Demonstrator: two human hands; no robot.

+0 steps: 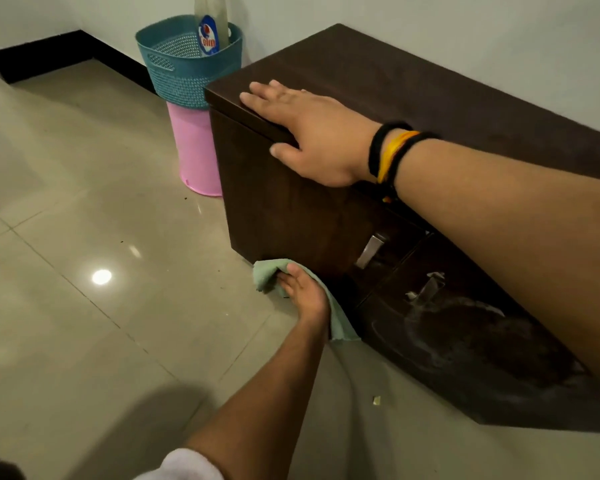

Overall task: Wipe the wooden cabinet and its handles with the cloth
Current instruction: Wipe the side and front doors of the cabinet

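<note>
Left grip [300, 292] bunching pale green cloth [267, 273] low against dark wooden cabinet [291, 209]; right grip [305, 133] flat, open on top edge. Risk: missing steel handles [369, 251] just right of cloth, smearing cloudy residue [465, 334]

head cam | looks forward-down | close over cabinet [413, 98] | single view

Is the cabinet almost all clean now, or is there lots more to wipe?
Partly done, it seems. The right-hand door shows swirly streaks, seemingly from wiping. Now the left hand presses the green cloth low on the cabinet front, while the right hand rests on top. Whether the two metal handles or the top are wiped, I cannot tell.
</note>
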